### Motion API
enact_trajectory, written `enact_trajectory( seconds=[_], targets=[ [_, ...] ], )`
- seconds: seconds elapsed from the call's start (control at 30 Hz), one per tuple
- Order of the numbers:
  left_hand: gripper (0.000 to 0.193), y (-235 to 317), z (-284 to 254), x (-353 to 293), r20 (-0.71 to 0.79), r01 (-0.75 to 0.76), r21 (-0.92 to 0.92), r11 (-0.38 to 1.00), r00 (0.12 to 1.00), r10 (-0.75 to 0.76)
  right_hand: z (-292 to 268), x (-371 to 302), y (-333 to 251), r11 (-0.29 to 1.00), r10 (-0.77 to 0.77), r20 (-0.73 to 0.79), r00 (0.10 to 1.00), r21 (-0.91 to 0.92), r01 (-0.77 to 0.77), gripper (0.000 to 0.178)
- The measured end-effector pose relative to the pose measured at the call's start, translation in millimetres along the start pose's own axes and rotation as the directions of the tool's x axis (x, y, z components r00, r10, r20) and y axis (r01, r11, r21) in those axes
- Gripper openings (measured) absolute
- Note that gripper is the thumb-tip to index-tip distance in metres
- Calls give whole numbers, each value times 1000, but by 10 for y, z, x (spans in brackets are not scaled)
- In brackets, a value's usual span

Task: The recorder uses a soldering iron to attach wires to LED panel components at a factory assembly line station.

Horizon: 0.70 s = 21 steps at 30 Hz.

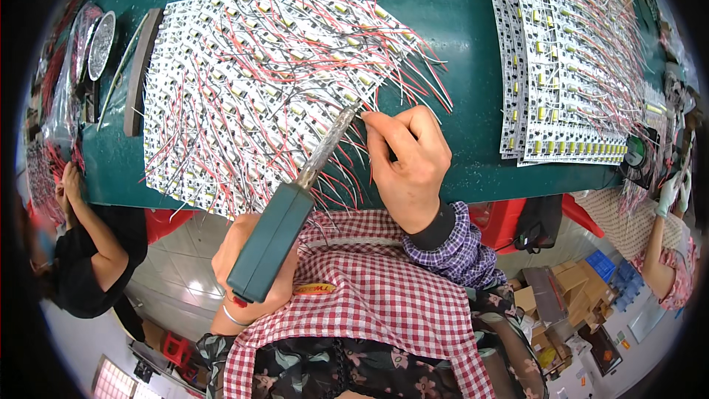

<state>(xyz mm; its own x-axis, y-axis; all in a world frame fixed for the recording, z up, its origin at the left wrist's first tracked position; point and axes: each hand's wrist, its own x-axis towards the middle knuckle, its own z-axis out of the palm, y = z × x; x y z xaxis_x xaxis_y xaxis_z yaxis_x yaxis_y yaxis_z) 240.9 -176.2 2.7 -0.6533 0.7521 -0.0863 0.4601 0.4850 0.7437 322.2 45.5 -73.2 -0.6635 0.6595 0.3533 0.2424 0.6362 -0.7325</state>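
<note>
My left hand point(255, 273) is closed around the dark green, blocky handle of a soldering iron point(267, 244). The iron slants up and to the right, its worn silvery barrel ending just beside the fingertips of my right hand point(412, 162). Thumb and forefinger of that hand are pinched together; what sits between them is too small to make out. Under the iron's tip spreads a batch of white circuit board panels point(173, 52) with small yellow parts. Many thin red, white and black wires point(325, 66) stick out of them, some hanging over the table's near edge.
On the green table point(458, 155), more wired board panels point(539, 89) are stacked at the right. A dark bar point(142, 74) lies along the left side, near a silvery reel point(102, 46). Co-workers' hands point(72, 185) show at the left, and gloved ones point(672, 192) at the right.
</note>
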Motion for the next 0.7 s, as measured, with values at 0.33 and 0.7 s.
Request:
enact_trajectory(
  seconds=[0.33, 0.7],
  targets=[
    [31, -81, 24, -125, -48, 29, 65, 997, 999, -26, -7, 6, -5, 1000, 0, 1, 1000, 7, 0, 26],
    [31, -132, 53, -133, -89, 85, -4, 996, 992, -85, -180, 110, -77, 997, 52, -44, 998, 58, -49, 20]
  ],
)
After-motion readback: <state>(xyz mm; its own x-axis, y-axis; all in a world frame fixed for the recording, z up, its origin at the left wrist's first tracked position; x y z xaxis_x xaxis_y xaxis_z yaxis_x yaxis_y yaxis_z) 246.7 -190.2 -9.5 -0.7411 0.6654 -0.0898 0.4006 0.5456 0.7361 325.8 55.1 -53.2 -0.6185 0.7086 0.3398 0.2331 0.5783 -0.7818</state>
